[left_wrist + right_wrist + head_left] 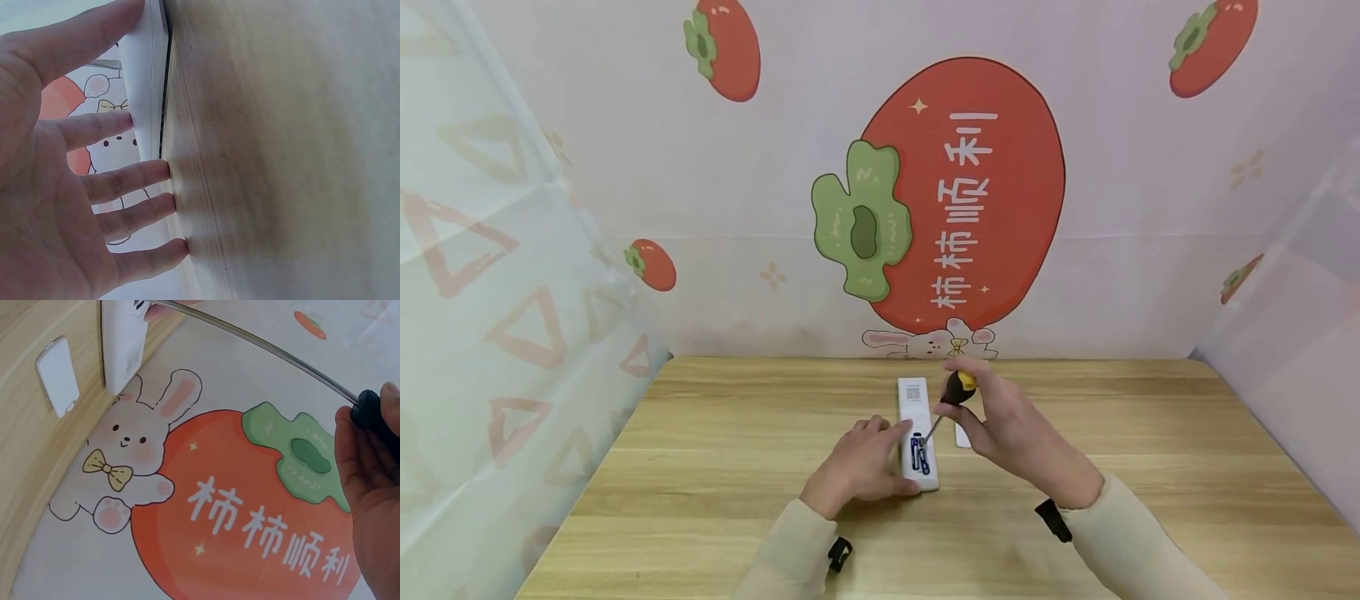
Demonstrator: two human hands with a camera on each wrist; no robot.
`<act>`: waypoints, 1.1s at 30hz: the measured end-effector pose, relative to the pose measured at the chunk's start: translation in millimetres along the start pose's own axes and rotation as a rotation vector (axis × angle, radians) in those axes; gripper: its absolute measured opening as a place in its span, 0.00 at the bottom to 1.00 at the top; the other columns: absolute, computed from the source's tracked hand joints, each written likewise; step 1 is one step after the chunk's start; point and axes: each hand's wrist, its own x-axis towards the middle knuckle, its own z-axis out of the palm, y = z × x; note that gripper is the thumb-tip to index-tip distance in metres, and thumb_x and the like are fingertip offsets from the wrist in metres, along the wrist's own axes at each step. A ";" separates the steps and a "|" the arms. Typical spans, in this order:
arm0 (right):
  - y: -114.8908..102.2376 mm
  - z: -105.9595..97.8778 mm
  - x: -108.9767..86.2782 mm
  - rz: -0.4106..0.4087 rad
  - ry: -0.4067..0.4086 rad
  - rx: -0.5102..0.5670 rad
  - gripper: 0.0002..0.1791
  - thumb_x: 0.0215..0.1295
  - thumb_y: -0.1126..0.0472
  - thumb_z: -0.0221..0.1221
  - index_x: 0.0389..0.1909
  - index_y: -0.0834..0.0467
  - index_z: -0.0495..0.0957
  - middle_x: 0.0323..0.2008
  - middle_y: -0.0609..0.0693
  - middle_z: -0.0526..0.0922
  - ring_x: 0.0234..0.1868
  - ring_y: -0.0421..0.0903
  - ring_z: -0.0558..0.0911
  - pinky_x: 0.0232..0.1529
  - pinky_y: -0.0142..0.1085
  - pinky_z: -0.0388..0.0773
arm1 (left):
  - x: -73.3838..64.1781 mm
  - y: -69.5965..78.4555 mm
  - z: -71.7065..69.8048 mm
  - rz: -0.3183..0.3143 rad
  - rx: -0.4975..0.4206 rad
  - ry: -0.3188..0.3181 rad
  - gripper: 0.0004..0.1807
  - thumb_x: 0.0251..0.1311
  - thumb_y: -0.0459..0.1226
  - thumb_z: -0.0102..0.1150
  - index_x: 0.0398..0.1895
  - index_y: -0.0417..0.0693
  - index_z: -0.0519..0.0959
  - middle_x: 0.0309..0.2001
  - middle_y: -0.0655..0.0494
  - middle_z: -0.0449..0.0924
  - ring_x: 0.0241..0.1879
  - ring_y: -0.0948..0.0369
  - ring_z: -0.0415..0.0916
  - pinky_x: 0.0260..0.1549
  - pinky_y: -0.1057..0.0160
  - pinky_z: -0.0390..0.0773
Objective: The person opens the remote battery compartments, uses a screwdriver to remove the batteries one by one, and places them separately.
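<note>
A white remote control lies back side up on the table, its battery compartment uncovered with blue batteries inside. My left hand rests at its left side, thumb and index finger touching the casing. In the left wrist view the fingers are fairly straight, with the other fingertips on the tabletop. My right hand holds a screwdriver by its black and yellow handle. The metal shaft slants down to the battery compartment. Exact tip contact is too small to tell.
A white battery cover lies on the wooden table right of the remote, partly hidden by the right hand in the head view. Behind the table hangs a cloth backdrop printed with persimmons and a rabbit. More cloth bounds both sides.
</note>
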 end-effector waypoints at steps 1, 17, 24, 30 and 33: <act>0.4 0.3 -0.1 0.009 -0.003 -0.001 0.29 0.67 0.58 0.61 0.63 0.62 0.60 0.36 0.49 0.79 0.34 0.42 0.81 0.38 0.38 0.84 | 0.1 -0.2 0.2 0.002 0.003 0.000 0.49 0.51 0.59 0.75 0.75 0.53 0.68 0.61 0.46 0.73 0.59 0.47 0.70 0.60 0.43 0.71; 7.4 4.2 0.1 0.057 0.012 0.045 0.42 0.50 0.75 0.73 0.62 0.63 0.59 0.36 0.47 0.81 0.36 0.40 0.82 0.43 0.36 0.83 | -0.1 -0.7 0.2 0.008 0.005 0.002 0.49 0.51 0.59 0.74 0.75 0.54 0.68 0.61 0.46 0.73 0.60 0.47 0.70 0.60 0.43 0.71; 8.8 3.7 -0.3 0.062 0.015 0.080 0.42 0.49 0.77 0.72 0.62 0.64 0.59 0.36 0.47 0.80 0.36 0.39 0.82 0.44 0.35 0.83 | -0.3 -0.6 -0.2 0.012 0.012 0.005 0.49 0.51 0.60 0.74 0.75 0.54 0.68 0.61 0.47 0.73 0.60 0.48 0.70 0.60 0.44 0.71; 9.5 -0.6 -1.1 0.068 0.007 0.112 0.33 0.63 0.64 0.66 0.63 0.66 0.59 0.37 0.48 0.81 0.37 0.41 0.82 0.46 0.30 0.81 | -0.2 -0.9 0.1 0.006 0.010 0.004 0.49 0.51 0.60 0.74 0.75 0.54 0.68 0.61 0.47 0.72 0.60 0.47 0.70 0.61 0.44 0.71; 8.1 -4.5 -0.4 0.064 0.026 0.139 0.31 0.69 0.54 0.60 0.63 0.66 0.59 0.37 0.49 0.81 0.37 0.42 0.82 0.46 0.28 0.80 | -0.1 -1.1 0.4 0.002 0.005 0.002 0.49 0.51 0.60 0.74 0.75 0.54 0.68 0.62 0.46 0.72 0.60 0.47 0.70 0.61 0.43 0.70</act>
